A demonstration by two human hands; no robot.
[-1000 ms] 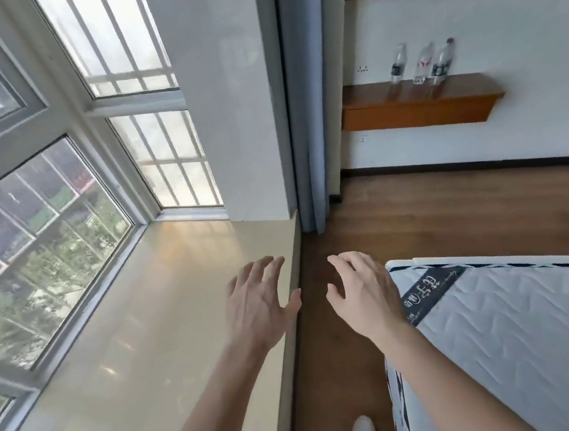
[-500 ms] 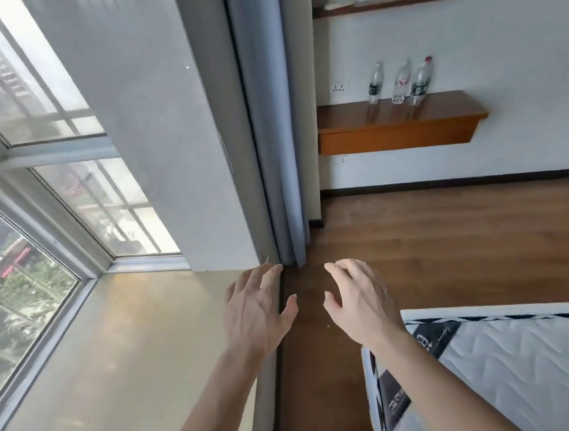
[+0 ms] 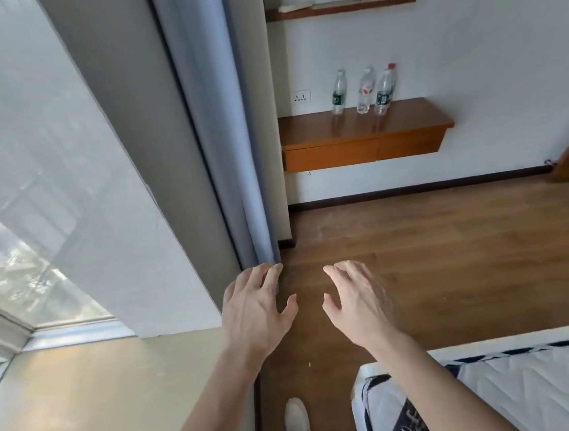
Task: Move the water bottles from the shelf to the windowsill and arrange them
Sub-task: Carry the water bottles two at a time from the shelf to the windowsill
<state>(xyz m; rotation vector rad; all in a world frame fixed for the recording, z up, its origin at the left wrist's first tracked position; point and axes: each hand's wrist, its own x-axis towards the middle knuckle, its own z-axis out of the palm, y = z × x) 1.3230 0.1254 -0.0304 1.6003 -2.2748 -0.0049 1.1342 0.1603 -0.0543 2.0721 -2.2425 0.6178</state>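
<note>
Shelf: the brown wooden wall shelf hangs ahead of you on the far wall, right of the long blue fabric curtain.
Bottles: three clear plastic water bottles stand upright in a row on its left half.
Windowsill: the beige stone windowsill lies at your lower left, well apart from the shelf.
Mattress: the white quilted mattress sits at your lower right.
Hands: your left hand and right hand hang side by side, apart, between windowsill and mattress.

Three water bottles are standing upright on the far shelf while both hands, left and right, are hovering empty, fingers spread, above the floor.
</note>
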